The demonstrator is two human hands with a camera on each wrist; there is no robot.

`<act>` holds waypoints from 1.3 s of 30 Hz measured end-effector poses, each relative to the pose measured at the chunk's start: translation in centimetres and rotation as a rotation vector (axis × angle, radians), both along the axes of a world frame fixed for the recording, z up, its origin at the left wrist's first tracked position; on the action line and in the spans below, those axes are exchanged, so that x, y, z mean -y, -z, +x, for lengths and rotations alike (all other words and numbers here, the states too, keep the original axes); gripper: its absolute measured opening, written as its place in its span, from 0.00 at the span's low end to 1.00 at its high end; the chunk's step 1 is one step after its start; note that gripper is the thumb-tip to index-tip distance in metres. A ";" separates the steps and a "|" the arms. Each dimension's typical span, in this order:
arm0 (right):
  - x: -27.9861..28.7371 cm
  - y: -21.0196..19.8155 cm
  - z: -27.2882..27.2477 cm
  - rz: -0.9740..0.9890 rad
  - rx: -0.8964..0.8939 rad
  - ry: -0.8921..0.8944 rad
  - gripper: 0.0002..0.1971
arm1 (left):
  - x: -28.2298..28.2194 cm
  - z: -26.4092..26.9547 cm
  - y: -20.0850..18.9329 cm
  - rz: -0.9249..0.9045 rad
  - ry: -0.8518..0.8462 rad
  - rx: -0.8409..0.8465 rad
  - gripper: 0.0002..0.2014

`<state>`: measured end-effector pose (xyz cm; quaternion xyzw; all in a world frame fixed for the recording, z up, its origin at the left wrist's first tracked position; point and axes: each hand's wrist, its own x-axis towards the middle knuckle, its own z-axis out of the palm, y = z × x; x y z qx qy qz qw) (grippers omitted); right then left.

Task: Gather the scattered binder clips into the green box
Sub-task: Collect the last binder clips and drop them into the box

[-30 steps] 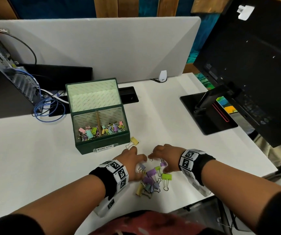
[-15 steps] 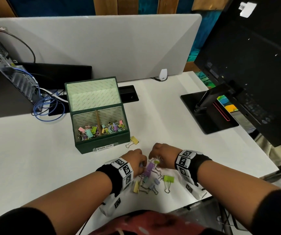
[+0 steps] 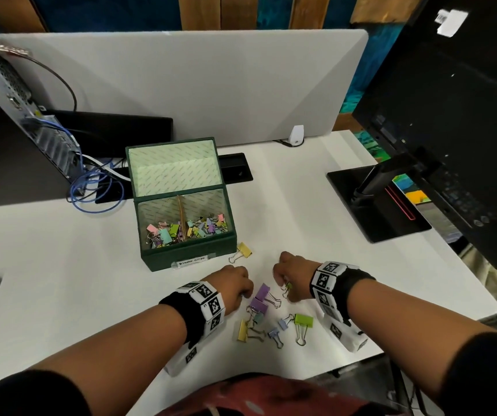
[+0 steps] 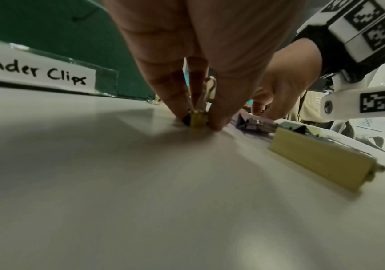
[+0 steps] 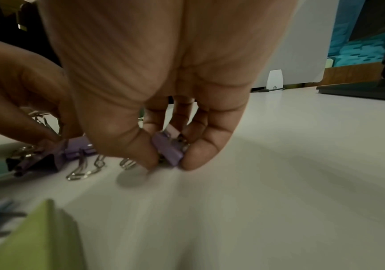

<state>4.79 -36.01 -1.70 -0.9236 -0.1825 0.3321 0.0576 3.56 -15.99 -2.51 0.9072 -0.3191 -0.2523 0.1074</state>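
The green box [image 3: 187, 259] stands open on the white desk, with many pastel binder clips inside. Just in front of it, several clips lie loose: two purple ones [image 3: 261, 293], a yellow one [image 3: 242, 330], a green one [image 3: 303, 320] and small blue ones [image 3: 283, 323]. Another yellow clip [image 3: 243, 250] lies by the box's front right corner. My left hand [image 3: 245, 292] pinches a small yellow clip [image 4: 198, 117] against the desk. My right hand [image 3: 283, 288] pinches a purple clip [image 5: 167, 148] between thumb and fingers, low over the desk.
A monitor stand [image 3: 376, 205] and a large dark screen [image 3: 451, 115] fill the right side. A computer case with blue cables [image 3: 91, 190] sits at the left, and a grey divider [image 3: 196, 85] runs behind the box. The desk's front edge is just below the clips.
Both hands have stayed over the far edge of the clip pile and curled tighter, each pinching a clip. The loose clips now lie more spread out.
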 end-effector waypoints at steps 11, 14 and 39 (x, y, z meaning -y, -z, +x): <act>0.9 0.4 0.5 0.047 -0.003 0.031 0.08 | -1.8 0.4 -0.2 -0.040 -0.151 0.002 0.10; 1.4 0.7 0.7 0.057 0.005 0.042 0.07 | -2.3 0.4 -1.4 -0.125 -0.241 0.007 0.09; -0.5 -3.8 3.0 0.193 -0.055 0.277 0.13 | -2.8 -1.3 -4.0 -0.094 -0.057 -0.086 0.12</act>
